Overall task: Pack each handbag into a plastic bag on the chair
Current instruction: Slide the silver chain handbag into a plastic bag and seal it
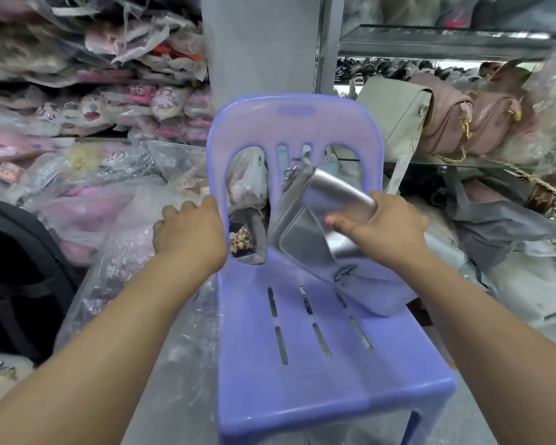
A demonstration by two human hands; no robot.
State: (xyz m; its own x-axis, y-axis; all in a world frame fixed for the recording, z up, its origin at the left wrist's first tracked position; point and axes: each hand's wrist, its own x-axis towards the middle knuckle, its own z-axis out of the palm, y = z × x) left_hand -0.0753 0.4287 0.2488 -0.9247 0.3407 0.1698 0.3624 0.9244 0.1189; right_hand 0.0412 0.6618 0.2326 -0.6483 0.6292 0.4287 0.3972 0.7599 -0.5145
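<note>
Here, head view. A violet plastic chair with a slotted seat and an open-slotted backrest stands at centre, facing the viewer.

On the far right part of its seat stands the silver handbag, tilted, with its upper edge leaning against the backrest. The handbag is rectangular with rounded corners and a stitched border. Its skin is a smooth metallic silver that catches the light, and its near lower corner takes on the violet tint of the chair. Dark metal strap fittings show at its far top and on its near edge. Its front flap is lifted away from the body.

The right hand grips this raised flap, thumb pointing left beneath it and the other fingers wrapped over its right edge.

The left hand reaches past the left side of the backrest, knuckles up and fingers bent away from the camera over a heap of clear plastic bags; whether it holds anything cannot be told.

On a glass shelf at far right are a grey-green handbag and pink handbags with gold chains. A black backpack lies at near left.
</note>
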